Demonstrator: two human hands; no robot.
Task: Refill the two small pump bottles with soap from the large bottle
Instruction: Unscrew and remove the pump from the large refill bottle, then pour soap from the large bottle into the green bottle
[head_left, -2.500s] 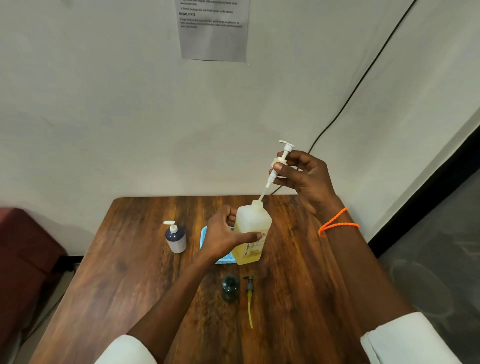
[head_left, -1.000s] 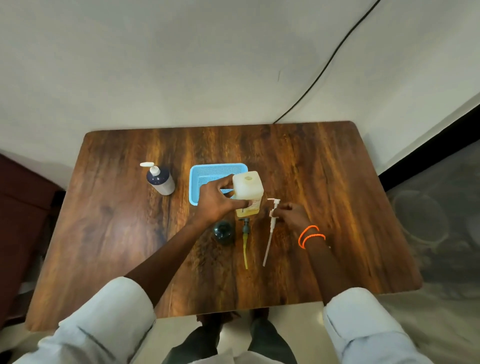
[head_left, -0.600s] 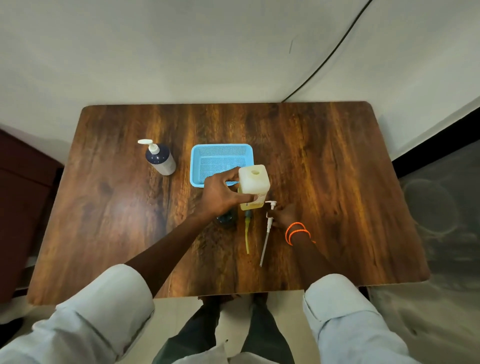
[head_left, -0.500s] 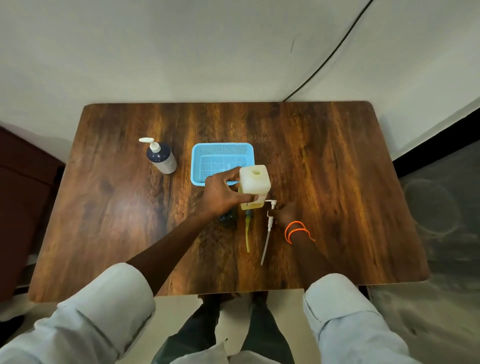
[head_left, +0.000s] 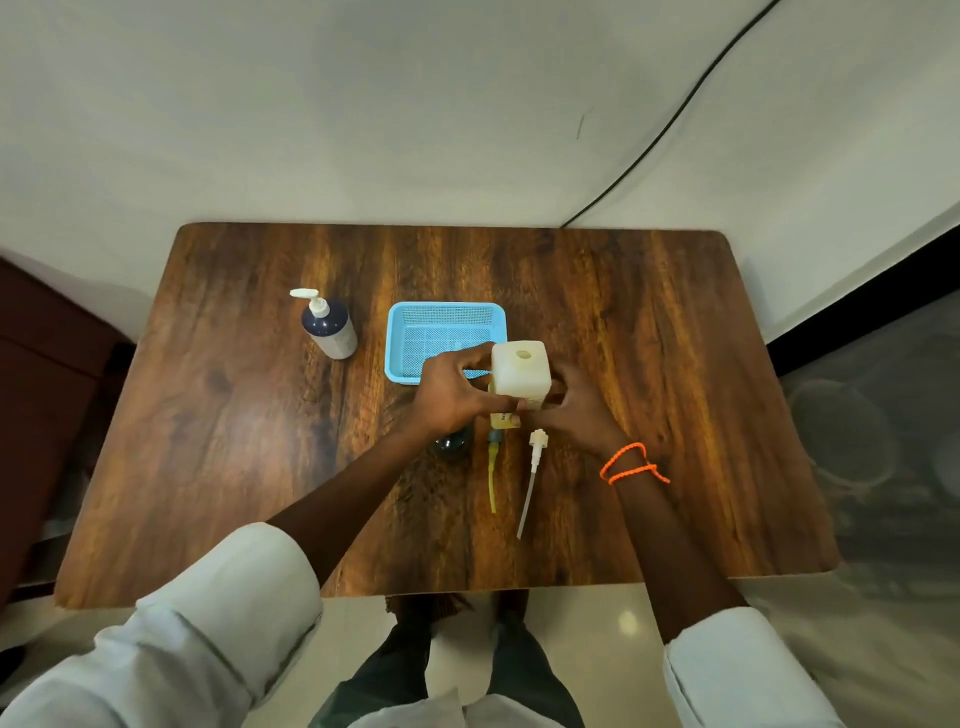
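The large whitish bottle (head_left: 521, 370) of yellow soap stands open-necked at the table's middle. My left hand (head_left: 453, 393) grips its left side and my right hand (head_left: 581, 410) holds its right side. Its white pump (head_left: 535, 457) with a long tube lies on the wood just in front. Beside that lies a small pump with a yellow-smeared tube (head_left: 492, 470). A dark small bottle (head_left: 451, 445) without a pump stands under my left wrist, mostly hidden. A second small pump bottle (head_left: 329, 326), dark blue with a white pump, stands at the left.
A light blue mesh basket (head_left: 447, 314) sits just behind the large bottle. The wooden table (head_left: 649, 338) stands against a white wall. A black cable (head_left: 654, 140) runs down the wall to the table's far right.
My right hand let go of the white pump, which now lies on the table, and moved up to the large bottle's right side. My left hand kept its grip.
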